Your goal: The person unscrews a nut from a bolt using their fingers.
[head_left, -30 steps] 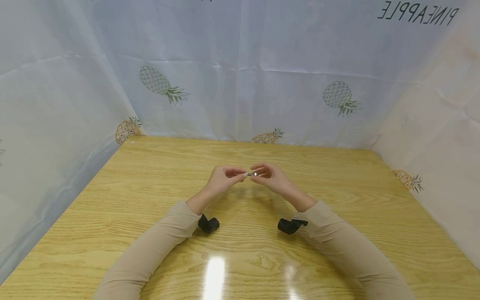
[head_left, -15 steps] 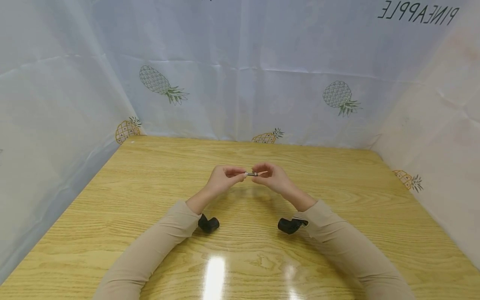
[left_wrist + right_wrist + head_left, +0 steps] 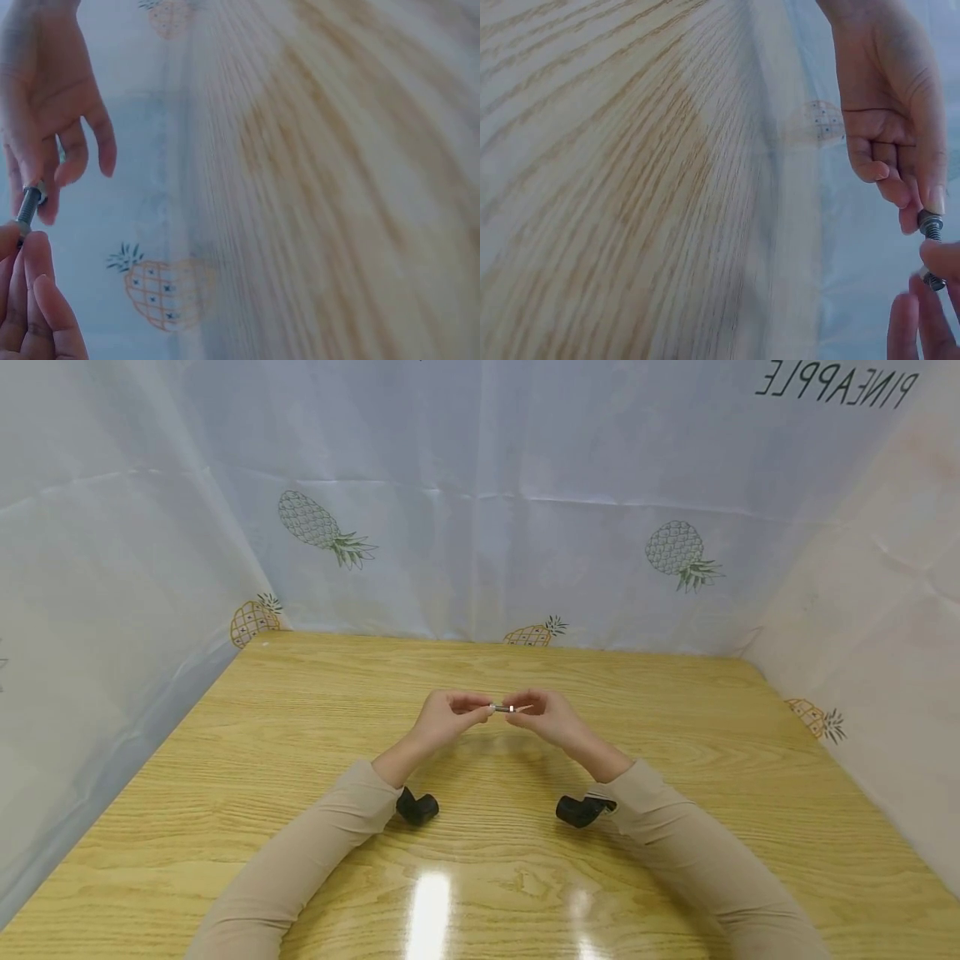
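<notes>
Near the middle of the head view, a small metal bolt point(image 3: 502, 708) lies level between both hands, above the table. My left hand point(image 3: 447, 717) pinches its head end between thumb and fingertips. In the right wrist view the bolt head point(image 3: 929, 218) shows under the left thumb. A nut point(image 3: 41, 193) sits on the threaded shank point(image 3: 28, 206), toward the other end. The thumb and index finger of my right hand point(image 3: 550, 717) are at that nut, pinching it from both sides; its other fingers are bent loosely.
The wood-grain table point(image 3: 480, 860) spreads below the hands. A pale curtain point(image 3: 480, 552) printed with pineapples hangs along the back and sides. Two black curved pieces point(image 3: 417, 808) stick out by the sleeve cuffs, one at each wrist.
The right thumb and fingers have shifted slightly around the nut, and the nut's shiny face catches the light differently. My left hand and the bolt stay in place.
</notes>
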`<state>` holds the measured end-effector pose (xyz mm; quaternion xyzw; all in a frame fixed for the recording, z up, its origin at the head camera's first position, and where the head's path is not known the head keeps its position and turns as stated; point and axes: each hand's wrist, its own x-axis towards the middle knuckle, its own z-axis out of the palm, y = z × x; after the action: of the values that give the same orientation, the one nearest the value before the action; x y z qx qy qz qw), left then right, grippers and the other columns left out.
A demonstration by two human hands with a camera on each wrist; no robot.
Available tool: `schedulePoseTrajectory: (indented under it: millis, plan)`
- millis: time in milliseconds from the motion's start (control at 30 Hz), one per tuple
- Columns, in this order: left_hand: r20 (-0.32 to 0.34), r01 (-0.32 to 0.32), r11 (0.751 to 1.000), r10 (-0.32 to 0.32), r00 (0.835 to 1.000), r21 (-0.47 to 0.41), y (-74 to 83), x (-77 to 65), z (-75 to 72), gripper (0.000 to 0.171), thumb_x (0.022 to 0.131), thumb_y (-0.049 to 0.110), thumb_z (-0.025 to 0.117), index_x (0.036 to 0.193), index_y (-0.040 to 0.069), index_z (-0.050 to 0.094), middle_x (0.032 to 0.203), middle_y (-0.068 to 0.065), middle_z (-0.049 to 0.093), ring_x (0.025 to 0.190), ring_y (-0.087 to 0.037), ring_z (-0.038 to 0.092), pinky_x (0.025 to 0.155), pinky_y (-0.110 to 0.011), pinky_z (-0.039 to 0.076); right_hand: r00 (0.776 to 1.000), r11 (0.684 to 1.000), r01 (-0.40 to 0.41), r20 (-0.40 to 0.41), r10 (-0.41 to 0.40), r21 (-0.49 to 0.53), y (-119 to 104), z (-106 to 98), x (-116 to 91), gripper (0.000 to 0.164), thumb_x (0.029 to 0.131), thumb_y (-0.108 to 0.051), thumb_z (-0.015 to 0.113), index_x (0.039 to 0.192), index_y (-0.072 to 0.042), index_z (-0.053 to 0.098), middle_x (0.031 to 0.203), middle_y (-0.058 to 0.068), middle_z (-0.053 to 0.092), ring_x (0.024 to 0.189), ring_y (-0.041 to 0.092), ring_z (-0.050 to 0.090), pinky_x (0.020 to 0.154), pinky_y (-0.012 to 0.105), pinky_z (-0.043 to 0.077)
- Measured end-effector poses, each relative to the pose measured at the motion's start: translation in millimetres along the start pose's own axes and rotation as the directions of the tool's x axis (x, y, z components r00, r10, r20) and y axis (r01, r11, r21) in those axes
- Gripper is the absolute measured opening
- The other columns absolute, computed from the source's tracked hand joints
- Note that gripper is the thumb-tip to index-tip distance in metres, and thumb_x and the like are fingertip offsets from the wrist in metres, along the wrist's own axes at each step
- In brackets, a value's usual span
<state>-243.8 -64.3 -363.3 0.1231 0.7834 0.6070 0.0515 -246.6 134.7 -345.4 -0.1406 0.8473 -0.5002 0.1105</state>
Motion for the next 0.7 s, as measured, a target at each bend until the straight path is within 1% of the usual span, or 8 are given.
schedulePoseTrajectory:
  millis: [100, 167, 233, 300, 400, 567, 633, 700]
  plan:
    - [0.007, 0.014, 1.0, -0.014, 1.0, -0.005, -0.3, 0.7, 0.0, 0.027, 0.087, 0.025, 0.067, 0.107, 0.008, 0.07, 0.104, -0.011, 0.071, 0.089, -0.016, 0.067, 0.085, -0.034, 0.053, 1.0, 1.0, 0.013, -0.001, -0.013, 0.001, 0.2, -0.3, 0.0, 0.044, 0.088, -0.016, 0.064, 0.129, -0.003, 0.052, 0.13, 0.017, 0.054, 0.115, 0.034, 0.055, 0.092, 0.043, 0.051]
    - [0.009, 0.024, 1.0, -0.024, 1.0, 0.006, -0.4, 1.3, 0.0, 0.028, 0.088, 0.025, 0.066, 0.109, 0.007, 0.07, 0.106, -0.012, 0.07, 0.091, -0.017, 0.067, 0.087, -0.034, 0.053, 1.0, 1.0, 0.01, 0.001, -0.01, -0.013, 0.9, -0.1, 0.6, 0.045, 0.09, -0.021, 0.063, 0.13, -0.004, 0.051, 0.129, 0.017, 0.055, 0.114, 0.033, 0.056, 0.092, 0.044, 0.05]
    - [0.008, 0.032, 0.999, -0.033, 0.999, 0.014, 0.2, 1.6, 0.0, 0.029, 0.088, 0.025, 0.066, 0.11, 0.007, 0.069, 0.107, -0.013, 0.07, 0.093, -0.019, 0.067, 0.087, -0.035, 0.053, 1.0, 0.999, -0.015, 0.004, 0.015, -0.028, 1.1, 0.3, 1.1, 0.042, 0.093, -0.029, 0.059, 0.128, -0.007, 0.054, 0.124, 0.016, 0.06, 0.111, 0.031, 0.059, 0.095, 0.046, 0.048]
    - [0.006, 0.037, 0.999, -0.037, 0.999, 0.019, 0.9, 1.9, 0.0, 0.03, 0.088, 0.025, 0.066, 0.111, 0.006, 0.068, 0.108, -0.014, 0.07, 0.095, -0.021, 0.067, 0.088, -0.035, 0.053, 0.999, 0.999, -0.034, 0.009, 0.035, -0.033, 1.1, 0.7, 1.6, 0.04, 0.095, -0.033, 0.053, 0.125, -0.006, 0.058, 0.117, 0.016, 0.064, 0.106, 0.029, 0.061, 0.097, 0.048, 0.046]
    - [0.002, 0.049, 0.999, -0.05, 0.999, 0.016, 2.2, 2.3, 0.2, 0.031, 0.088, 0.025, 0.066, 0.113, 0.006, 0.068, 0.11, -0.015, 0.069, 0.097, -0.023, 0.067, 0.088, -0.036, 0.053, 0.998, 0.998, -0.06, 0.008, 0.06, -0.024, 0.3, 1.5, 1.3, 0.038, 0.097, -0.034, 0.049, 0.12, -0.006, 0.062, 0.111, 0.015, 0.068, 0.102, 0.028, 0.063, 0.098, 0.049, 0.045]
    - [-0.003, 0.05, 0.999, -0.05, 0.999, 0.016, 2.2, 2.3, 0.6, 0.031, 0.088, 0.022, 0.066, 0.113, 0.004, 0.067, 0.109, -0.016, 0.069, 0.093, -0.02, 0.068, 0.086, -0.034, 0.054, 1.0, 1.0, -0.022, -0.017, 0.022, -0.022, -2.1, 2.7, 0.1, 0.029, 0.093, -0.021, 0.059, 0.117, -0.004, 0.061, 0.116, 0.016, 0.063, 0.105, 0.03, 0.061, 0.095, 0.046, 0.048]
    - [-0.004, 0.048, 0.999, -0.047, 0.999, 0.013, 2.0, 2.1, 0.4, 0.03, 0.088, 0.022, 0.066, 0.112, 0.004, 0.068, 0.107, -0.016, 0.07, 0.091, -0.018, 0.068, 0.085, -0.032, 0.054, 1.0, 1.0, -0.007, -0.022, 0.007, -0.004, -2.3, 2.7, -0.1, 0.033, 0.09, -0.017, 0.062, 0.12, -0.003, 0.057, 0.12, 0.017, 0.059, 0.108, 0.032, 0.059, 0.093, 0.046, 0.049]
    - [-0.003, 0.046, 0.999, -0.045, 0.999, 0.01, 1.7, 1.9, -0.2, 0.03, 0.087, 0.023, 0.066, 0.111, 0.005, 0.068, 0.106, -0.016, 0.07, 0.09, -0.016, 0.068, 0.085, -0.032, 0.054, 1.0, 1.0, -0.012, -0.022, 0.012, 0.009, -2.1, 2.3, -0.3, 0.04, 0.089, -0.018, 0.064, 0.125, -0.004, 0.054, 0.123, 0.017, 0.057, 0.111, 0.033, 0.058, 0.093, 0.046, 0.049]
